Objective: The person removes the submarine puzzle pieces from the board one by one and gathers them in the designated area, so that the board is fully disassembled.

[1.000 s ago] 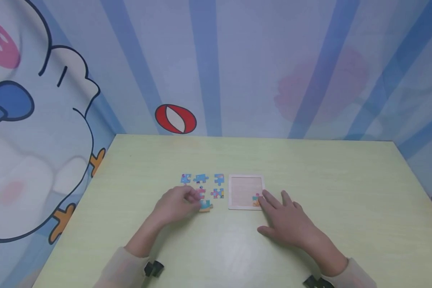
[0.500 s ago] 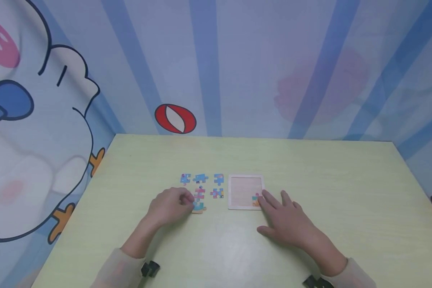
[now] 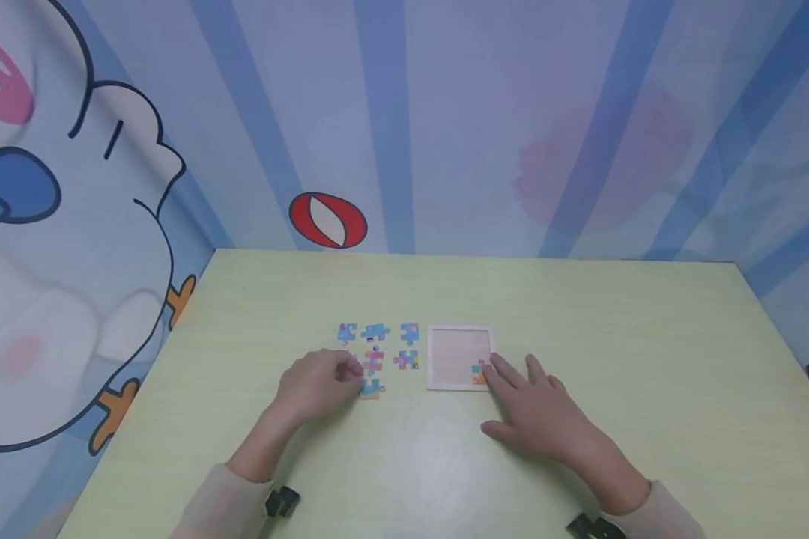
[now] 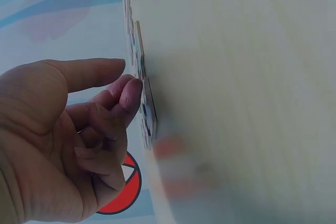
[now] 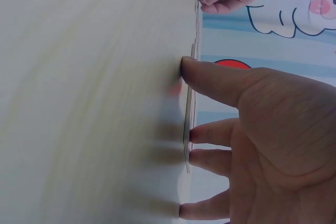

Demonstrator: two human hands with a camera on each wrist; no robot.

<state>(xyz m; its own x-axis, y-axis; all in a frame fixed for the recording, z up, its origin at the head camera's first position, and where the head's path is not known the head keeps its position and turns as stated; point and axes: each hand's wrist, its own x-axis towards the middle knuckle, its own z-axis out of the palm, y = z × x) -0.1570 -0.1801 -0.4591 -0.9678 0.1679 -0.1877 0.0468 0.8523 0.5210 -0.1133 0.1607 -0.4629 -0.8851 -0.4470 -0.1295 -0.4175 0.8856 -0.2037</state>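
In the head view, my left hand (image 3: 320,384) is by the lower left of the puzzle pieces, its fingertips at a teal and orange jigsaw piece (image 3: 371,388). The left wrist view shows bent fingers, with a gap between thumb and index finger, and fingertips against the edge of the low pieces (image 4: 149,111). My right hand (image 3: 535,412) lies spread, fingertips resting on the right rim of a square wooden puzzle frame (image 3: 431,359). One orange and teal piece (image 3: 477,372) sits in the frame's lower right corner, partly covered by a finger.
Three blue pieces form a top row: left (image 3: 347,332), middle (image 3: 376,332) and right (image 3: 409,333). Below are a pink piece (image 3: 374,360) and a multicoloured piece (image 3: 407,360); another is mostly hidden by the left hand. The pale table (image 3: 613,322) meets a printed backdrop (image 3: 465,150).
My left hand has shifted left, and the teal and orange piece has slid left with it, below the pink piece. Over the last half second both hands stay almost still.
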